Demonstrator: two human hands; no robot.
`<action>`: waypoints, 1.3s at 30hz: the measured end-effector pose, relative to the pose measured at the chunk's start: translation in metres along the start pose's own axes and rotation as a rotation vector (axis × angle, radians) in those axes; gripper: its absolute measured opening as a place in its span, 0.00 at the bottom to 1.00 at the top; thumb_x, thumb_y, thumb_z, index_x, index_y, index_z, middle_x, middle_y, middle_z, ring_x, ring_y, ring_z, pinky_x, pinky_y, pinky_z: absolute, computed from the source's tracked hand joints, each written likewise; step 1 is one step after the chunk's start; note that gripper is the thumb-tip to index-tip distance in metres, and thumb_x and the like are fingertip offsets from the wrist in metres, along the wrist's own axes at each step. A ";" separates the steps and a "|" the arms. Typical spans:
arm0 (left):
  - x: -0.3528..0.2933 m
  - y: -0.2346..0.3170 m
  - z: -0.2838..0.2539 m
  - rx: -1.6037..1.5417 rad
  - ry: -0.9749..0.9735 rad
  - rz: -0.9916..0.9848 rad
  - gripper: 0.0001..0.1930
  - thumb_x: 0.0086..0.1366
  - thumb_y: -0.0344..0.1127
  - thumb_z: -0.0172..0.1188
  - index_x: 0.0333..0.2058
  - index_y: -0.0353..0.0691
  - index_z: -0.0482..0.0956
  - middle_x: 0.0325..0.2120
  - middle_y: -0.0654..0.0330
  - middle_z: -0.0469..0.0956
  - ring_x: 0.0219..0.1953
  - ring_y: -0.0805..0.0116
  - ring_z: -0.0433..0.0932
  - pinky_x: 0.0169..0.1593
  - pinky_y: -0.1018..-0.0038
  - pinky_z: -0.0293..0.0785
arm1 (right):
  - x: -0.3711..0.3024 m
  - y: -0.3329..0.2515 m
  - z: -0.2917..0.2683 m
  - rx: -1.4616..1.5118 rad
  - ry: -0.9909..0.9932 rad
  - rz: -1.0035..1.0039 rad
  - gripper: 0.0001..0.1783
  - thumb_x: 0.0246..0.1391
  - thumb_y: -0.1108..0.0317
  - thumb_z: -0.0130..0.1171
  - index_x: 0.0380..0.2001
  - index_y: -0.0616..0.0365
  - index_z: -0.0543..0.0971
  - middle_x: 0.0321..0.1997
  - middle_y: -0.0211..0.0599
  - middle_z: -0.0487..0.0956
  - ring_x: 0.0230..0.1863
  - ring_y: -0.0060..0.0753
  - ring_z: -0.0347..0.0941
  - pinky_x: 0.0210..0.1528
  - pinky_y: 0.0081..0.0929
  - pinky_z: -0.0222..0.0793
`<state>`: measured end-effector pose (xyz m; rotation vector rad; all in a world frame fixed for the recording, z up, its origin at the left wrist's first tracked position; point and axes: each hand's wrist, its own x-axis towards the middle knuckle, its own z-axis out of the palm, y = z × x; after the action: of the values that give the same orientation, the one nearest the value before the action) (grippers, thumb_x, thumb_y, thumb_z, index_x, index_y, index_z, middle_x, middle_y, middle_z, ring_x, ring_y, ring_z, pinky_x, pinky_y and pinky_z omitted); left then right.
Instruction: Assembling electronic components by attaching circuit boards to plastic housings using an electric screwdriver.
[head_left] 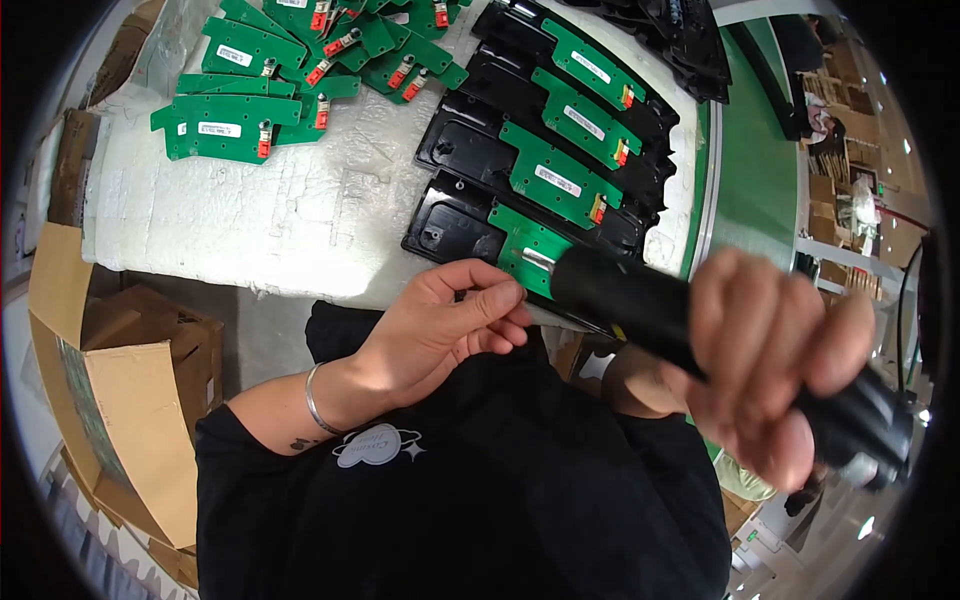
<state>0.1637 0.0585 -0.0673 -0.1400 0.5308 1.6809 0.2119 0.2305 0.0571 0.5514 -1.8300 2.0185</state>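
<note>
My right hand (pixel 765 345), blurred by motion, grips a black electric screwdriver (pixel 635 300). Its metal tip points left, over the green circuit board (pixel 515 238) lying on the nearest black plastic housing (pixel 450 225). Just left of that tip, my left hand (pixel 440 320) is closed in a pinch, thumb against fingertips, by the housing's near edge. Whatever it holds, if anything, is too small to make out. The screwdriver covers the right part of this nearest board. Beyond it lie several more black housings (pixel 465 130), each bearing a green board (pixel 555 172) with a white label and a red-and-white connector.
Loose green boards (pixel 235 128) with red connectors are heaped at the far left of the table's white padded cover (pixel 330 210). More black parts (pixel 690 50) sit at the back right, beside a green surface (pixel 765 215). An open cardboard box (pixel 140 430) stands at the left.
</note>
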 end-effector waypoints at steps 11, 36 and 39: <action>0.011 -0.011 -0.004 -0.212 -0.050 0.036 0.07 0.60 0.36 0.54 0.35 0.40 0.73 0.28 0.63 0.74 0.28 0.77 0.72 0.33 0.84 0.70 | -0.020 -0.005 0.018 0.078 0.185 -0.171 0.14 0.38 0.72 0.59 0.28 0.52 0.65 0.15 0.19 0.72 0.16 0.11 0.69 0.25 0.06 0.63; -0.001 -0.013 -0.004 0.249 -0.119 -0.181 0.09 0.64 0.38 0.48 0.35 0.37 0.69 0.31 0.58 0.75 0.32 0.73 0.75 0.35 0.82 0.70 | -0.028 0.027 0.009 -0.114 0.038 0.179 0.17 0.40 0.73 0.55 0.35 0.56 0.63 0.16 0.25 0.65 0.16 0.20 0.60 0.22 0.22 0.55; 0.003 -0.015 -0.009 0.220 -0.039 -0.158 0.09 0.62 0.37 0.53 0.34 0.36 0.73 0.31 0.61 0.75 0.33 0.76 0.74 0.36 0.83 0.70 | -0.024 0.026 0.011 -0.135 0.071 0.225 0.17 0.39 0.73 0.55 0.34 0.56 0.63 0.17 0.25 0.65 0.16 0.20 0.60 0.22 0.22 0.55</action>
<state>0.1752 0.0588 -0.0804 0.0108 0.6541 1.4591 0.2199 0.2173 0.0239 0.2409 -2.0439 2.0036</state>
